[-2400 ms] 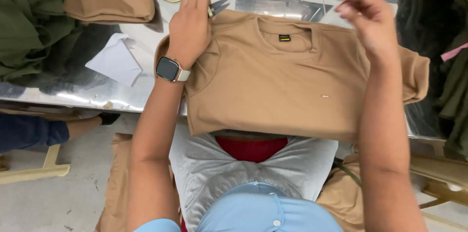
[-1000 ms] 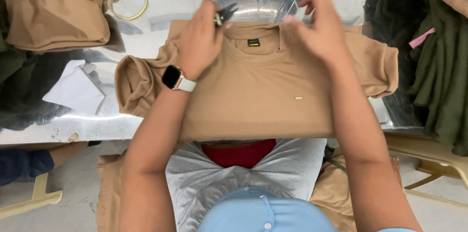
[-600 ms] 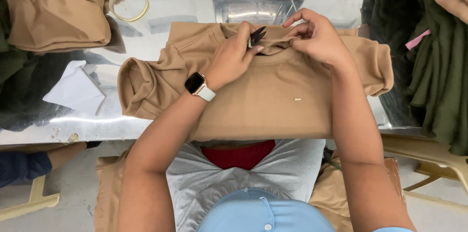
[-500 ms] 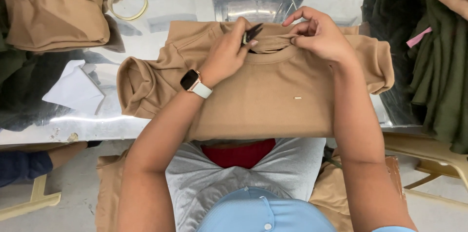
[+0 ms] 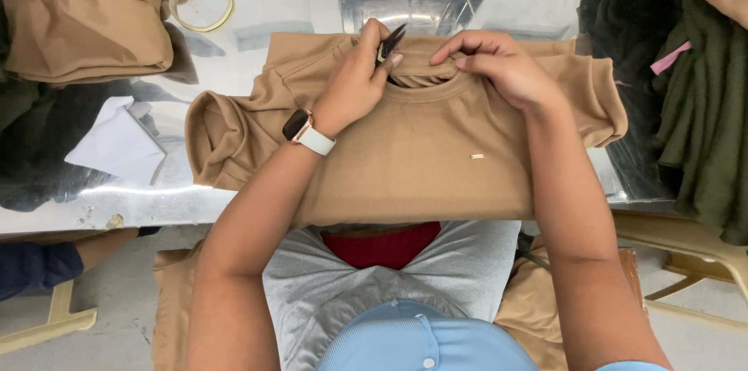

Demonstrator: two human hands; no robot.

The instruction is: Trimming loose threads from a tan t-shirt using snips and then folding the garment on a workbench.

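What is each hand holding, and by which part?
Left hand holds small dark snips by the handle; right hand pinches the tan knit shirt at its collar.

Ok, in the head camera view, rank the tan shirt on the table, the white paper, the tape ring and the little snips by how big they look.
1. tan shirt
2. white paper
3. tape ring
4. snips, partly hidden in the left hand

Hands close in on the collar

Since the first earlier view, the left hand has come off the tan shirt's shoulder to the collar, dark snips raised; the right hand now pinches the collar's right side, and the label no longer shows.
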